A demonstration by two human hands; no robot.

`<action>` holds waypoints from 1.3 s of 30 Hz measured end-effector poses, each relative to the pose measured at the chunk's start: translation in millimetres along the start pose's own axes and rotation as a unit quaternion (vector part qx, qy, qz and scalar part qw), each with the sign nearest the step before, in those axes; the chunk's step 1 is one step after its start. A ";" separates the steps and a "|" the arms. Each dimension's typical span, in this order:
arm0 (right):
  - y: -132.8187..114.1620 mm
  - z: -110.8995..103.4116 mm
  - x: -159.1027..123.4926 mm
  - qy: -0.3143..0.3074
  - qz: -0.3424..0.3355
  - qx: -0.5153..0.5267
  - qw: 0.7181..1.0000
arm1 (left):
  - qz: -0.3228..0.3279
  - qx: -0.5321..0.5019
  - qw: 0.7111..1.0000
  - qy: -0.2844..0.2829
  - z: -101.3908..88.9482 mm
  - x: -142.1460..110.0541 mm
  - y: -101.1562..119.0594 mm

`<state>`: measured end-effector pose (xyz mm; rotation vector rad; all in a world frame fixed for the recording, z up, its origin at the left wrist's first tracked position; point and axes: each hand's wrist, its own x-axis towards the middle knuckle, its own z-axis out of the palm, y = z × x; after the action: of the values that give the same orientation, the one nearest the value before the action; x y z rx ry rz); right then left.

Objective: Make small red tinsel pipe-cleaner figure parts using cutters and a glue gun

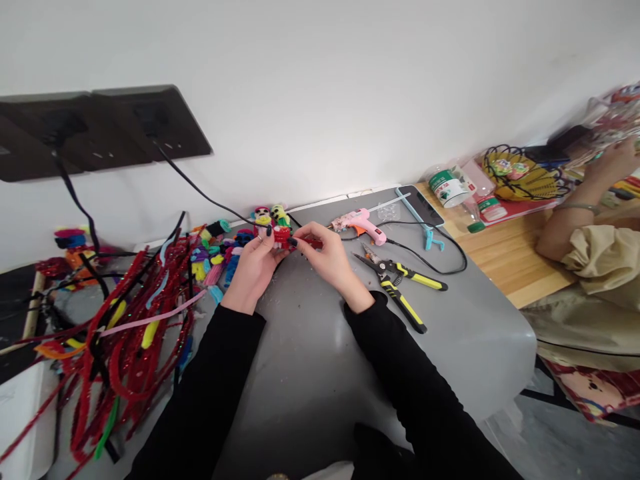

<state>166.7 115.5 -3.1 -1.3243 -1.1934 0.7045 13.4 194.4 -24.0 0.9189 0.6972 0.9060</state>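
My left hand [255, 265] pinches a small red pipe-cleaner figure [281, 235] over the grey table [310, 373]. From the other side, my right hand [327, 260] has its thumb and fingers closed on the figure's right edge. A short dark bit shows at the right fingertips; what it is, I cannot make out. Two little pipe-cleaner dolls, one pink and yellow [261, 215] and one pale yellow-green [280, 215], stand just behind the hands. More coloured pipe-cleaner pieces [215, 257] lie to the left of my left hand.
Red tinsel pipe cleaners [135, 333] heap on the left. At right lie a pink glue gun [367, 223] with its cord, yellow-black wire strippers [400, 283] and a phone [423, 205]. Plastic bottles [447, 185] and a yellow basket [525, 180] rest on a wooden table near another person's arm [575, 207].
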 end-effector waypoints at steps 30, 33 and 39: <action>9.3 0.5 0.4 -0.009 0.037 0.029 0.999 | 0.155 0.213 0.963 0.065 7.5 -5.2 1.4; 8.4 1.1 -1.1 0.003 0.009 -0.042 0.999 | 0.150 0.263 0.951 0.069 8.0 -6.5 3.9; 9.9 -0.8 -2.7 -0.023 -0.039 -0.119 0.992 | 0.112 0.269 0.955 0.056 8.8 -4.8 3.7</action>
<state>168.9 114.5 -13.0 -1.4556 -1.3916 0.5504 17.1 188.2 -16.1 1.4622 0.9767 0.9913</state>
